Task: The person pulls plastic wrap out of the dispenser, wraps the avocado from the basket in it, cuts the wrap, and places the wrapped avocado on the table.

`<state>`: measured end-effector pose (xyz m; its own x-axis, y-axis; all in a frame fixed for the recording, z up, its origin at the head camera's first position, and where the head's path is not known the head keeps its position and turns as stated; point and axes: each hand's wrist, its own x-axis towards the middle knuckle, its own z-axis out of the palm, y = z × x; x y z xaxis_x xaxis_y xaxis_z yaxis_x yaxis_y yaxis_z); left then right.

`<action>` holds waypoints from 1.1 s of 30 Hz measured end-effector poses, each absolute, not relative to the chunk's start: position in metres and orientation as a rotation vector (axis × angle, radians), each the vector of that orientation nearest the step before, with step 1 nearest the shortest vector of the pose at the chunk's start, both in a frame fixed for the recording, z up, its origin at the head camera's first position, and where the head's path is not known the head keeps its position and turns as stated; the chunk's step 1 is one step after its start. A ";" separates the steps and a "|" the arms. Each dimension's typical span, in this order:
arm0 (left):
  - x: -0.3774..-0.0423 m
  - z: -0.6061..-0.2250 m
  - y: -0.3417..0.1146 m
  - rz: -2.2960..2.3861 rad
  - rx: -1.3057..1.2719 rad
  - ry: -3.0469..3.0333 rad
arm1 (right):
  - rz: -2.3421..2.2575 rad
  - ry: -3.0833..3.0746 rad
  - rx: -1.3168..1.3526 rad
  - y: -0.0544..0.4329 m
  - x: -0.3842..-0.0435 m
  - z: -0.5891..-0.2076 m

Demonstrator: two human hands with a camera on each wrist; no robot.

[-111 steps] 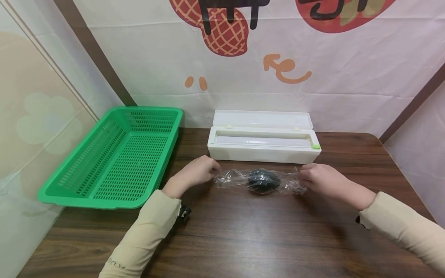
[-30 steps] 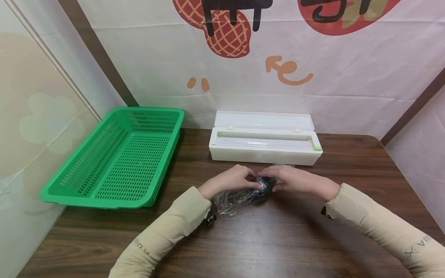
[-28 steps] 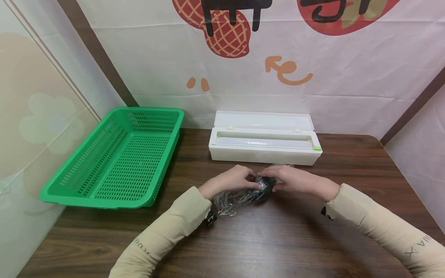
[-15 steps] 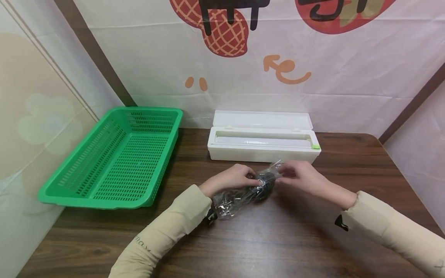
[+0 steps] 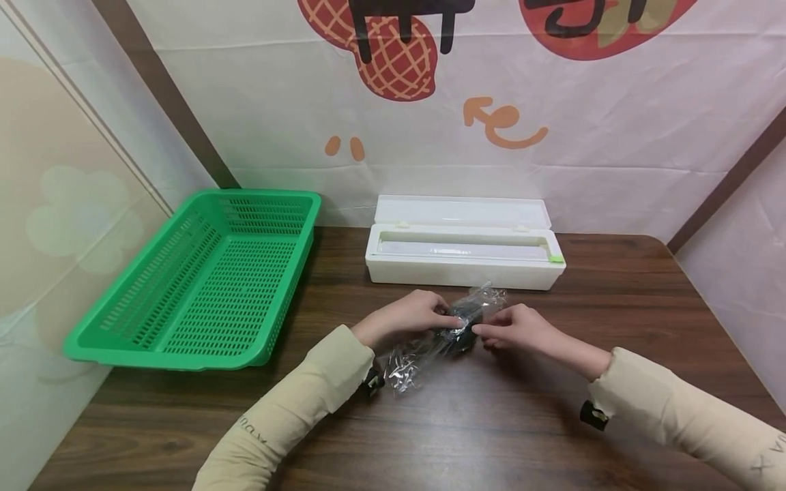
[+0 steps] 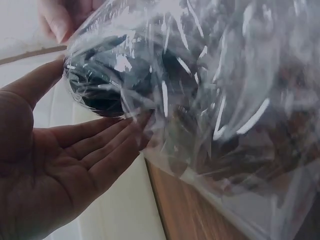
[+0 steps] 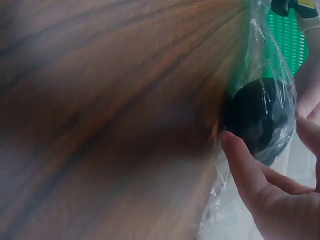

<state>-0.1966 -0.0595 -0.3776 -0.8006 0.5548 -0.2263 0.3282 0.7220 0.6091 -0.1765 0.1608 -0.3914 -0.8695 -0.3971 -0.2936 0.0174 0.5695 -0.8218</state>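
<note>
A dark, rounded object point(image 5: 462, 341) lies under crinkled clear cling film point(image 5: 404, 368) on the wooden table. In the head view, loose film trails from it to the lower left and upper right. My left hand point(image 5: 414, 315) holds its left side, thumb on top. The left wrist view shows the left thumb and fingers point(image 6: 107, 145) around the wrapped object point(image 6: 100, 80). From the right, my right hand point(image 5: 522, 329) grips it by thumb and fingertips. In the right wrist view those fingers point(image 7: 240, 165) bracket the smooth black surface point(image 7: 257, 115).
Behind the hands stands a white cling film dispenser point(image 5: 463, 273), its lid point(image 5: 463, 210) raised, a roll point(image 5: 460, 250) inside and a green slider point(image 5: 555, 259) at the right end. A green slotted basket point(image 5: 295, 273) sits at the left. A printed cloth point(image 5: 258, 82) hangs behind the table.
Earlier, both hands held the film ends apart with the object between. The left hand then took hold of the object. The right hand drew back from its upper right and now grips its right side lower down.
</note>
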 end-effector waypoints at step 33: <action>-0.165 -0.383 -0.048 1.181 0.284 2.205 | -1.205 1.977 -0.389 0.162 -0.185 -0.374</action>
<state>-0.1655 -0.0479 -0.3832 -0.7883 0.4535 -0.4159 -0.0951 0.5779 0.8105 -0.1847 0.1617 -0.3742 -0.6542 -0.6037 -0.4556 0.1286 0.5048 -0.8536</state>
